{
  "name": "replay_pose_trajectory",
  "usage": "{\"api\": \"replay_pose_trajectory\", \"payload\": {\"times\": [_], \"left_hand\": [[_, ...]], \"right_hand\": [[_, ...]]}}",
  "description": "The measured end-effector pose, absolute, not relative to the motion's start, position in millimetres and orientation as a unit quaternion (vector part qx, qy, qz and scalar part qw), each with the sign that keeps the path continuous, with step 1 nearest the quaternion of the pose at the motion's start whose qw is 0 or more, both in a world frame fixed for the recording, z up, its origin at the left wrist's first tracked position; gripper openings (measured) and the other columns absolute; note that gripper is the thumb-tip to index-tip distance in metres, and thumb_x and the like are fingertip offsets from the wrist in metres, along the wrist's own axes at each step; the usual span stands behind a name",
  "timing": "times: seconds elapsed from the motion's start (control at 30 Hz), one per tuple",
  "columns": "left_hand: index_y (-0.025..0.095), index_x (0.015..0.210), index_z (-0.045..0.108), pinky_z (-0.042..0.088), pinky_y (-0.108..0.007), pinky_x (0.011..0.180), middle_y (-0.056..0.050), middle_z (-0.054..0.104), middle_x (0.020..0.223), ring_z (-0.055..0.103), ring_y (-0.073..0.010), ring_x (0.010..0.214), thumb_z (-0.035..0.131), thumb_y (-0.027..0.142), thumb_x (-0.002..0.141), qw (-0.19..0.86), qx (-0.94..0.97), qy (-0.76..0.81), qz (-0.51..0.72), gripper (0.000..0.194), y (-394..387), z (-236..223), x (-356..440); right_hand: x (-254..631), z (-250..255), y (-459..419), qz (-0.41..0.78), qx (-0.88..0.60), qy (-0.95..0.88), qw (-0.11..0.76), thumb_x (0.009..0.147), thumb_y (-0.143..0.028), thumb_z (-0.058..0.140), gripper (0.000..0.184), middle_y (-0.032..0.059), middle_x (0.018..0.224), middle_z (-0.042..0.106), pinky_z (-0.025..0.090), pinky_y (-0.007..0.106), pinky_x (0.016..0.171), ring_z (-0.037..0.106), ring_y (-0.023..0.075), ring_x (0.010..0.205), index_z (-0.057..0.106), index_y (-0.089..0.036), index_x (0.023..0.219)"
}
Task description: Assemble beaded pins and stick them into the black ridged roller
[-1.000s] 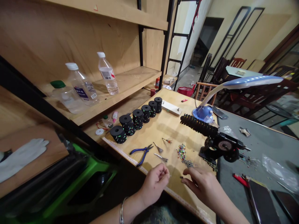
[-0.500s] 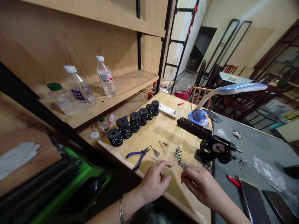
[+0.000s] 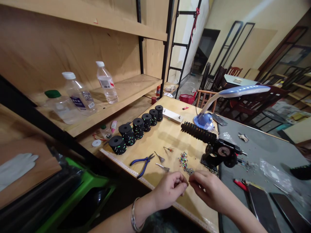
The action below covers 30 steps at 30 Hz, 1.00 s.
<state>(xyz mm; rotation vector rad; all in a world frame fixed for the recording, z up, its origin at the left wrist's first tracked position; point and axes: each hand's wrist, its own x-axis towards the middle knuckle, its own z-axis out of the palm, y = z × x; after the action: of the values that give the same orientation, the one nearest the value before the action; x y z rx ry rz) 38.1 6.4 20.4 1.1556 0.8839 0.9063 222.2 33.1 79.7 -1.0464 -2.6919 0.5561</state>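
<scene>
My left hand (image 3: 170, 190) and my right hand (image 3: 206, 186) meet fingertip to fingertip over the near part of the wooden table. Both are closed in a pinch. A tiny, thin orange-brown bit shows between them, too small to name. Just beyond the fingers lies a heap of small multicoloured beads (image 3: 185, 161). To the left are blue-handled pliers (image 3: 145, 164) with their jaws slightly apart. Near them lie a small grey tuft (image 3: 160, 158), an orange-tipped tuft (image 3: 168, 149) and a pale tuft (image 3: 163, 167).
Several black foam spools (image 3: 118, 145) wound with bright-tipped pieces line the table's left side. A black clamp device (image 3: 222, 152) carrying a ribbed black roll (image 3: 198, 132) stands right, before a blue lamp (image 3: 203, 119). Bottles (image 3: 107, 84) stand on the left shelf. Phones (image 3: 288, 207) lie at right.
My left hand has moved right and closed, its fingertips now meeting those of my right hand. The pale tuft has come into fuller view. The camera has shifted slightly.
</scene>
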Motion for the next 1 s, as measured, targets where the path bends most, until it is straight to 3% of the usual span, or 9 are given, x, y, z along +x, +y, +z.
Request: {"api": "replay_pose_trajectory", "payload": {"times": [0.27,0.37,0.57,0.8,0.9,1.0], "left_hand": [[0.016,0.07,0.056,0.031,-0.022,0.052,0.004,0.046,0.059,0.043,-0.01,0.055,0.058,0.022,0.081,0.626,0.531,0.389,0.418,0.013,11,25,42],[0.016,0.071,0.057,0.036,-0.022,0.058,0.002,0.05,0.062,0.048,-0.0121,0.061,0.057,0.021,0.081,0.627,0.536,0.379,0.42,0.011,11,23,40],[0.015,0.081,0.063,0.031,-0.022,0.056,0.001,0.05,0.067,0.044,-0.0119,0.06,0.054,0.025,0.085,0.624,0.55,0.397,0.388,0.014,8,13,32],[0.016,0.076,0.056,0.037,-0.024,0.061,-0.003,0.064,0.071,0.053,-0.0135,0.064,0.056,0.014,0.074,0.667,0.51,0.374,0.394,0.003,11,14,35],[0.015,0.088,0.058,0.04,-0.024,0.063,-0.004,0.065,0.072,0.057,-0.0144,0.067,0.058,0.019,0.078,0.682,0.5,0.353,0.4,0.011,15,20,40],[0.015,0.081,0.058,0.042,-0.024,0.062,0.0,0.059,0.065,0.056,-0.0132,0.064,0.059,0.024,0.081,0.662,0.508,0.348,0.427,0.01,18,22,46]], "right_hand": [[224,80,34,0.157,-0.351,-0.915,0.12,0.093,-0.015,0.043,0.017,0.0043,0.073,0.062,0.039,0.026,0.059,0.058,0.0167,0.066,0.057,-0.019,0.084],[228,80,34,0.164,-0.359,-0.911,0.122,0.094,-0.015,0.041,0.017,0.0051,0.075,0.063,0.04,0.026,0.059,0.057,0.0169,0.067,0.056,-0.019,0.086],[229,82,36,0.176,-0.357,-0.907,0.138,0.094,-0.015,0.043,0.016,0.0051,0.076,0.064,0.041,0.026,0.06,0.058,0.0165,0.068,0.057,-0.019,0.086],[228,78,38,0.179,-0.36,-0.906,0.135,0.093,-0.014,0.043,0.017,0.0049,0.074,0.063,0.041,0.025,0.059,0.058,0.0162,0.066,0.057,-0.019,0.086],[228,79,38,0.186,-0.364,-0.904,0.126,0.094,-0.016,0.042,0.018,0.0052,0.074,0.064,0.042,0.026,0.06,0.059,0.0167,0.068,0.057,-0.019,0.085],[228,80,38,0.191,-0.368,-0.902,0.124,0.094,-0.018,0.042,0.019,0.0054,0.073,0.065,0.042,0.026,0.06,0.059,0.017,0.067,0.058,-0.019,0.084]]}}
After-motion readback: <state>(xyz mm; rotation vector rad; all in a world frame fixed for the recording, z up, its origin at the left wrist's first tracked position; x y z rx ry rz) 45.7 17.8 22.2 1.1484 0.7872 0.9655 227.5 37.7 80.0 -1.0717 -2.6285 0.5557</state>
